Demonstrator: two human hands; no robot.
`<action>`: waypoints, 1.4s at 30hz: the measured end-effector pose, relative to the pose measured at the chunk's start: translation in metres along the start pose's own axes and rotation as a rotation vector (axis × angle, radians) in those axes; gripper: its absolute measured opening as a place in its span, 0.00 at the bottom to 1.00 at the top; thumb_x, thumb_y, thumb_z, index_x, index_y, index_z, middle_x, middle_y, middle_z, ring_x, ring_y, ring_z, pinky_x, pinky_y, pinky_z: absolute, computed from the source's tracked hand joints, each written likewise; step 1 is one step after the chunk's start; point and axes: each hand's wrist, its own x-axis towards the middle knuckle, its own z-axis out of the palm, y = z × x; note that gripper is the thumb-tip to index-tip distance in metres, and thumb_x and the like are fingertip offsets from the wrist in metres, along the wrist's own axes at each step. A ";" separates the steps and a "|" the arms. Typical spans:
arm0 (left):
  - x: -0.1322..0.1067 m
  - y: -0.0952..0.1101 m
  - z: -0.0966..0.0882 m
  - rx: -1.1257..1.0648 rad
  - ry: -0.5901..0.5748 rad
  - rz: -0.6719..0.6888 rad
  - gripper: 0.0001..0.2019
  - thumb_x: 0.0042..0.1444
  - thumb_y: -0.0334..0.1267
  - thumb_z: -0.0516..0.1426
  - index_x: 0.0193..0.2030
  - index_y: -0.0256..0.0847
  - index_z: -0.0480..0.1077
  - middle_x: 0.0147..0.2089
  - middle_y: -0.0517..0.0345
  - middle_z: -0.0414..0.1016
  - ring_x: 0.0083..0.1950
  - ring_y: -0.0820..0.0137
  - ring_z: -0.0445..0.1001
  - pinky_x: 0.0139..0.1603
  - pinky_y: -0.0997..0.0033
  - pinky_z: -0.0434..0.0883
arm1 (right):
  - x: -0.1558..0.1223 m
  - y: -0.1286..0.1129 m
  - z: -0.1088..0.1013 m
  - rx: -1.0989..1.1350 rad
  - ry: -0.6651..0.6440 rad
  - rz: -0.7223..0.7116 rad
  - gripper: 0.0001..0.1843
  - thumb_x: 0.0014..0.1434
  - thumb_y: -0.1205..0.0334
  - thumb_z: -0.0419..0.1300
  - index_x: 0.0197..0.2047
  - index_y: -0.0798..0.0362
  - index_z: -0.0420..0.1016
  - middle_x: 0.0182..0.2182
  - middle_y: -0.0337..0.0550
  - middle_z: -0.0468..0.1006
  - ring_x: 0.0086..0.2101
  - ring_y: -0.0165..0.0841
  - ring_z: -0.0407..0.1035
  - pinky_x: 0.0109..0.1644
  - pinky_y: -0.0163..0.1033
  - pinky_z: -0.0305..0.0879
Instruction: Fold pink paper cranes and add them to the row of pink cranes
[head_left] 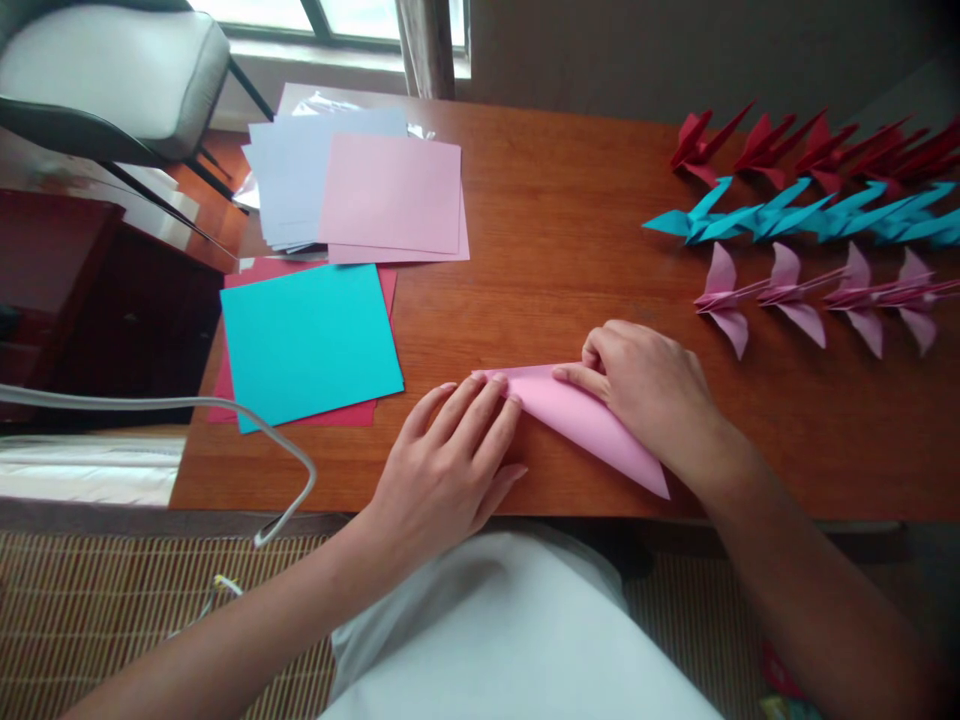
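A sheet of pink paper (577, 418) lies near the table's front edge, folded over on itself, its upper layer curving up in a soft roll. Its pointed end faces the lower right. My left hand (457, 455) rests with outstretched fingers, the fingertips pressing on the paper's left corner. On the paper's upper right, my right hand (649, 385) has curled fingers and the thumb against the folded layer, gripping the edge. The tips of those curled fingers are partly hidden.
Pink sheets (394, 195) overlap pale blue-grey sheets (289, 180) at the back left. Nearer lies turquoise paper (311, 345) over red sheets (386, 290). Rows of red (694, 145), blue (705, 215) and pink paper cranes (721, 290) stand right. A white cable (292, 450) crosses the left front.
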 end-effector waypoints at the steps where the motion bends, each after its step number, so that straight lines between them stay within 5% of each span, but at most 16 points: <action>1: 0.000 0.000 0.000 0.001 0.002 -0.001 0.28 0.68 0.47 0.53 0.71 0.33 0.63 0.73 0.43 0.64 0.73 0.51 0.64 0.70 0.48 0.64 | 0.000 0.000 0.000 -0.001 0.003 0.000 0.17 0.64 0.47 0.65 0.33 0.52 0.74 0.35 0.43 0.79 0.38 0.38 0.73 0.32 0.40 0.51; 9: 0.003 0.003 -0.001 -0.008 0.001 0.008 0.28 0.68 0.47 0.54 0.70 0.32 0.64 0.72 0.40 0.66 0.73 0.49 0.63 0.71 0.47 0.63 | 0.000 0.000 0.000 0.006 0.005 -0.007 0.17 0.64 0.46 0.64 0.34 0.52 0.74 0.36 0.44 0.80 0.38 0.38 0.73 0.32 0.40 0.51; 21: 0.033 0.041 0.012 -0.105 -0.079 0.165 0.29 0.70 0.52 0.50 0.68 0.33 0.65 0.72 0.38 0.64 0.72 0.48 0.64 0.74 0.44 0.58 | 0.001 0.001 0.001 0.032 0.003 0.006 0.16 0.65 0.48 0.64 0.34 0.51 0.74 0.37 0.43 0.80 0.39 0.38 0.73 0.32 0.40 0.53; 33: 0.026 0.024 0.017 -0.053 -0.029 0.223 0.32 0.70 0.50 0.51 0.68 0.22 0.64 0.72 0.34 0.62 0.73 0.50 0.64 0.73 0.51 0.62 | 0.003 0.000 -0.001 0.034 -0.005 0.024 0.17 0.65 0.45 0.63 0.36 0.52 0.76 0.40 0.46 0.81 0.41 0.39 0.74 0.32 0.39 0.54; 42: 0.022 0.019 0.012 -0.030 -0.089 0.282 0.34 0.69 0.53 0.51 0.69 0.23 0.63 0.74 0.35 0.59 0.75 0.49 0.61 0.75 0.50 0.59 | 0.003 0.000 -0.002 0.048 -0.028 0.034 0.17 0.65 0.45 0.63 0.37 0.51 0.76 0.43 0.46 0.81 0.43 0.39 0.74 0.33 0.40 0.54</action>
